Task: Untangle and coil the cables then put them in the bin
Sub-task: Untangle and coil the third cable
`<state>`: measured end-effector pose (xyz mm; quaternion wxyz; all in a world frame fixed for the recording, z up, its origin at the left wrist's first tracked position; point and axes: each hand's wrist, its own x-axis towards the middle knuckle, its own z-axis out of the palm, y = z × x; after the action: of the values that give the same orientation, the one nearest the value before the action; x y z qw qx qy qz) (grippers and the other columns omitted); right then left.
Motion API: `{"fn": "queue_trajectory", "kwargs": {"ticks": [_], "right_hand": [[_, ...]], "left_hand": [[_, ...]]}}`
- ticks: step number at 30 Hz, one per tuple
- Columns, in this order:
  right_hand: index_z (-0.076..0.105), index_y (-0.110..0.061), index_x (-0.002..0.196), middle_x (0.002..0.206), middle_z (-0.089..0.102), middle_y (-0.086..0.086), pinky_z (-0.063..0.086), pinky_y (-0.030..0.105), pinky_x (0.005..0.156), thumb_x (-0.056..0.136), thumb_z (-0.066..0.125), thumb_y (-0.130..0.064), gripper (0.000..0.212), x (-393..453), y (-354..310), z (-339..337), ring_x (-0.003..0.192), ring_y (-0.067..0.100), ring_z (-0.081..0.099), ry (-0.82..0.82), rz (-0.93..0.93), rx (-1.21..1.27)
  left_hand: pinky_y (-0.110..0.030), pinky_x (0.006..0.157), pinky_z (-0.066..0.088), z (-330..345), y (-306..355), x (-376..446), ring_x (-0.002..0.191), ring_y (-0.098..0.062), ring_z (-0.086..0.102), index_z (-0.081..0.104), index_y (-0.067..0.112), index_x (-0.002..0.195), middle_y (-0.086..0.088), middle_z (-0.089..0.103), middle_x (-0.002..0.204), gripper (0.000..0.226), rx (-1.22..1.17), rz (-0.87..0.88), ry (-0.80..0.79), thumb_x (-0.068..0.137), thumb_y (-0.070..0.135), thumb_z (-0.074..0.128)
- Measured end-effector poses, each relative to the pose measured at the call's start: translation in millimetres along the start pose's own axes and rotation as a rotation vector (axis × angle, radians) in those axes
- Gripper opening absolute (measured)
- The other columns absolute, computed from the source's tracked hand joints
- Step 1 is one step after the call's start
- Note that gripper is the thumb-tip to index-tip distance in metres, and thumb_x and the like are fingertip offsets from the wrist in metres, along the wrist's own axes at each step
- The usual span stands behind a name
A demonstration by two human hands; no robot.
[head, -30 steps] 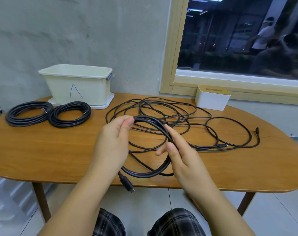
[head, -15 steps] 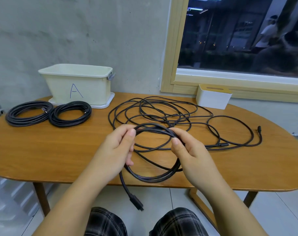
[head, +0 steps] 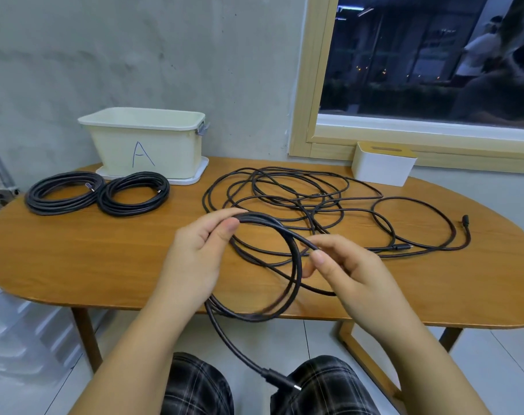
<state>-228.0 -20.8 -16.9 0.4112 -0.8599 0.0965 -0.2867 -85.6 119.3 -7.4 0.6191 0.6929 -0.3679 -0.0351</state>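
Moved: the right hand (head: 349, 275) is now sliding out along the strand, away from the coil top where it was pinching half a second ago; the plug end (head: 280, 381) is hanging lower, over the lap.
Left hand (head: 199, 253): thumb and fingers are pinching the gathered loops (head: 295, 265) at their top, likely anchoring the coil while more cable is fed in.
Right hand grip: thumb and forefinger are lightly pinching a single strand, probably drawing slack from the tangle.
Tangle (head: 302, 199): it is lying loose across the table's middle toward the far edge, trailing to the right end.
Finished coils (head: 97, 194): two are waiting near the table's left end, just before the bin (head: 144, 145), seemingly staged for it.
Hidden: the bin's inside is not showing; crossings within the tangle are hard to trace; the loop's lower arc is blurring.
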Motion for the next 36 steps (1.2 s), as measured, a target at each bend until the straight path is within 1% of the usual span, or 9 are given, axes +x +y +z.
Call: {"fn": "queue_trajectory", "kwargs": {"ticks": [2,3,4,6,11,15,22,30,36], "right_hand": [[0.057,-0.04,0.106,0.095,0.067,-0.025,0.041,0.006,0.079,0.092,0.045,-0.038,0.018,-4,0,4,0.094,-0.006,0.06,-0.015,-0.006,0.038],[0.056,-0.042,0.107,0.101,0.065,-0.027,0.04,0.004,0.081,0.091,0.044,-0.036,0.021,-6,0,8,0.099,-0.008,0.058,-0.028,-0.011,0.048],[0.054,-0.043,0.108,0.105,0.063,-0.029,0.038,0.003,0.082,0.091,0.042,-0.036,0.022,-6,-1,11,0.103,-0.01,0.056,-0.042,-0.012,0.052],[0.052,-0.043,0.11,0.111,0.06,-0.026,0.036,0.002,0.083,0.092,0.04,-0.045,0.022,-7,-3,16,0.107,-0.01,0.052,-0.04,-0.008,0.052],[0.041,-0.038,0.125,0.114,0.054,-0.025,0.037,0.006,0.086,0.088,0.036,-0.063,0.045,-9,0,22,0.11,-0.012,0.048,-0.001,0.069,0.027],[0.049,-0.035,0.112,0.078,0.062,-0.014,0.039,0.017,0.058,0.096,0.031,-0.038,0.024,-8,-7,27,0.06,0.005,0.052,-0.084,0.073,0.039],[0.056,-0.018,0.103,0.063,0.047,-0.007,0.035,0.008,0.054,0.093,0.027,-0.042,0.039,-6,-14,32,0.051,-0.001,0.044,-0.051,0.071,0.298],[0.051,-0.02,0.087,0.055,0.042,-0.011,0.033,0.012,0.052,0.094,0.029,-0.043,0.032,-1,-13,22,0.051,0.001,0.038,-0.087,0.061,0.148],[0.053,-0.027,0.09,0.056,0.046,-0.017,0.035,0.018,0.056,0.097,0.034,-0.038,0.023,3,-18,25,0.055,0.003,0.041,-0.246,0.046,0.009]], "left_hand": [[-0.057,0.077,0.048,0,-4,0,0.082,-0.035,0.054,0.065,0.023,0.115,0.019,0.051,0.089,0.029,-0.055,-0.06,0.09,0.093,0.028,0.048],[-0.05,0.06,0.05,1,-7,0,0.063,-0.037,0.053,0.065,0.024,0.116,0.025,0.027,0.079,0.029,-0.088,-0.084,0.112,0.093,0.029,0.048],[-0.035,0.044,0.043,1,-9,0,0.043,-0.026,0.043,0.064,0.027,0.115,0.018,0.035,0.046,0.027,-0.135,-0.1,0.125,0.093,0.03,0.048],[-0.019,0.036,0.022,1,-9,-1,0.037,-0.009,0.027,0.063,0.036,0.106,0.011,0.034,0.048,0.021,-0.237,-0.127,0.137,0.094,0.031,0.048],[-0.018,0.036,0.018,1,-5,-5,0.038,-0.008,0.024,0.063,0.038,0.098,0.004,0.034,0.048,0.018,-0.342,-0.143,0.146,0.094,0.03,0.048],[-0.019,0.037,0.017,1,-4,-9,0.038,-0.006,0.023,0.063,0.038,0.097,0.007,0.032,0.047,0.019,-0.335,-0.15,0.137,0.095,0.03,0.046],[-0.02,0.038,0.017,1,-11,-12,0.041,-0.007,0.022,0.062,0.033,0.11,0.009,0.029,0.05,0.024,-0.383,-0.231,0.108,0.094,0.036,0.044],[-0.039,0.064,0.053,-12,-15,-11,0.05,-0.01,0.05,0.064,0.022,0.104,0.006,0.052,0.063,0.027,-0.176,-0.168,-0.136,0.095,0.033,0.041],[-0.008,0.076,0.043,-13,1,-1,0.086,0.011,0.06,0.064,0.044,0.099,0.031,0.065,0.093,0.024,0.241,0.125,-0.432,0.086,0.052,0.046]]}}
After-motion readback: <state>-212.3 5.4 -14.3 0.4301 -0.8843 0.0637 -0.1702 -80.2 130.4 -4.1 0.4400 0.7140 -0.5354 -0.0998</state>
